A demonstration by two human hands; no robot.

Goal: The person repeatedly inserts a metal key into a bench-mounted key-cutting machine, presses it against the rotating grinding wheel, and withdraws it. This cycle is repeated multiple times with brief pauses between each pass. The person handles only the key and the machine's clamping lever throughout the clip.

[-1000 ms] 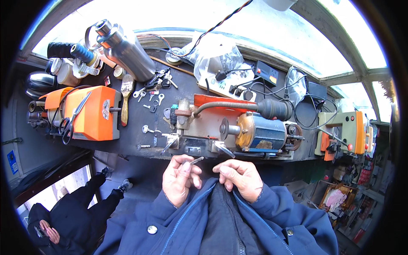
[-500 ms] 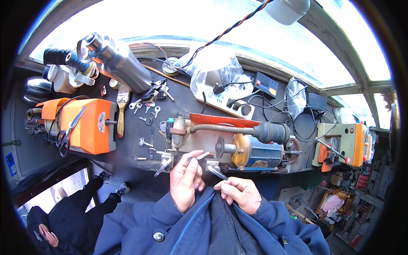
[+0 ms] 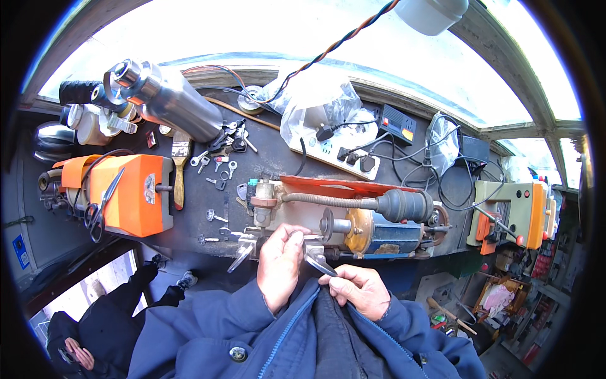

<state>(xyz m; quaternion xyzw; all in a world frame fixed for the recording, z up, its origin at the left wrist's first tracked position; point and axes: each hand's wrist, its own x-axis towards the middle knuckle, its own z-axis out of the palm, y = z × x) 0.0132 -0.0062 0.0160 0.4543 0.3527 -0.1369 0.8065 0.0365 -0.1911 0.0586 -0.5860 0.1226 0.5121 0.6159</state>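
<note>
My left hand (image 3: pixel 279 268) pinches a small key (image 3: pixel 312 237), with the thumb and forefinger covering its head. The key's blade reaches to the top of the right clamp on a key-cutting machine (image 3: pixel 386 232), just beside the round cutting wheel (image 3: pixel 326 225). My right hand (image 3: pixel 360 290) is closed on the end of that clamp's metal lever (image 3: pixel 320 265). A second lever (image 3: pixel 240 259) sticks out from the left clamp, where another key (image 3: pixel 232 233) points leftward.
Loose keys (image 3: pixel 216 216) and a brush (image 3: pixel 180 170) lie left of the machine. Beyond them stand a steel bottle (image 3: pixel 183 107) and an orange machine (image 3: pixel 129 192) with scissors (image 3: pixel 101 211). A power strip (image 3: pixel 347 163) and cables sit behind; another machine (image 3: pixel 514 211) is at right. A person (image 3: pixel 95 335) is lower left.
My left hand has moved slightly right and up, bringing the key from in front of the machine to the right clamp. My right hand stays at the lever.
</note>
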